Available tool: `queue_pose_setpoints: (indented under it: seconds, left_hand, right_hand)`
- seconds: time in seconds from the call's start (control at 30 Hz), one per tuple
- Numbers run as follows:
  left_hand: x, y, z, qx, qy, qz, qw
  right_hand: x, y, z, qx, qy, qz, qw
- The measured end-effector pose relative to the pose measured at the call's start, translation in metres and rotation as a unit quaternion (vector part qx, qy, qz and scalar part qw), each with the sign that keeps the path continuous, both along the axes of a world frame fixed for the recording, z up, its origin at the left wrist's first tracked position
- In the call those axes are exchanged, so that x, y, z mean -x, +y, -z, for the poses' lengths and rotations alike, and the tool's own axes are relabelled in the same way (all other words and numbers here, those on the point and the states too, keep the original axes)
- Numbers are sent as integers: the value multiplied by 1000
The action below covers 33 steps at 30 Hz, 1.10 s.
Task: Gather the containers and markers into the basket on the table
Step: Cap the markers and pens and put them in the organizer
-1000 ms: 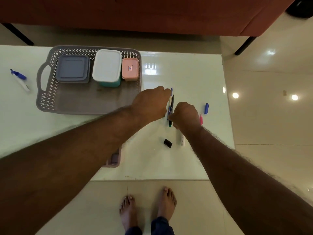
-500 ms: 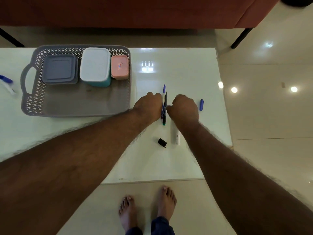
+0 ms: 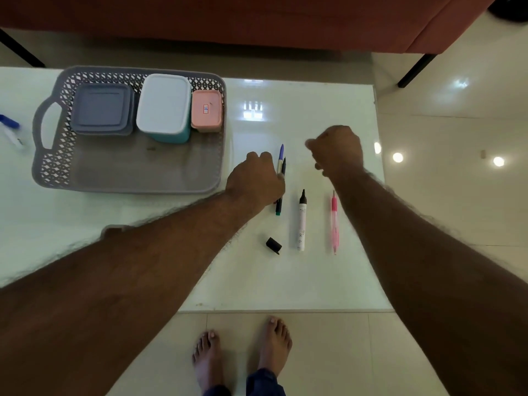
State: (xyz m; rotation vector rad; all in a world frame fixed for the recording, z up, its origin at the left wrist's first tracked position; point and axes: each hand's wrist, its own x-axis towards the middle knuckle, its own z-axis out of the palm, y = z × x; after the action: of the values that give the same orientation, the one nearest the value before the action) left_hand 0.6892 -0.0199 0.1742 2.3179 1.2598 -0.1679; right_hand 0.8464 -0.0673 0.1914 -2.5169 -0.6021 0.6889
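**Left hand holds two pens; right hand has lifted away**

The left hand [image 3: 255, 178] is curled around two pens held together: a blue-capped pen [image 3: 281, 155] and a black pen with a green end [image 3: 281, 192], both pointing toward the far side of the table. The right hand [image 3: 337, 148] is closed in a loose fist to the right of them; whether it holds anything cannot be told.

On the white table [image 3: 285, 275] near the hands lie one uncapped white marker [image 3: 301, 224], one pink pen [image 3: 334, 222] to its right, and one loose black cap [image 3: 273, 244] to its left. One blue-capped marker [image 3: 10, 130] lies at the far left edge, left of the basket.

The grey basket [image 3: 128, 178] sits left of the hands and holds three containers along its far wall: one grey [image 3: 101, 108], one white-lidded teal [image 3: 164, 107] and one pink [image 3: 206, 110].

Half a second ago the right hand was pressed against the pens beside the left hand, covering the white marker and pink pen. It has since moved right and farther away, uncovering both, and the small blue cap that lay beside it is no longer visible.
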Motion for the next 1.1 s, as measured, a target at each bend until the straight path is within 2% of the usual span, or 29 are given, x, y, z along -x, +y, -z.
queue_pose_setpoints:
  seconds: [0.13,0.4,0.77,1.1]
  left_hand:
    - [-16,14,0,-39,-19,-23,999]
    - [-52,37,6,33,29,-88,995]
    - [-72,44,22,55,41,-122,990]
    - [-73,46,22,47,8,-118,992]
  right_hand:
    - [-24,-39,-2,57,-23,12,998]
    - [-48,-81,19,93,27,60,993]
    - [-44,-77,35,99,54,36,993]
    - [-43,-73,28,106,57,20,993]
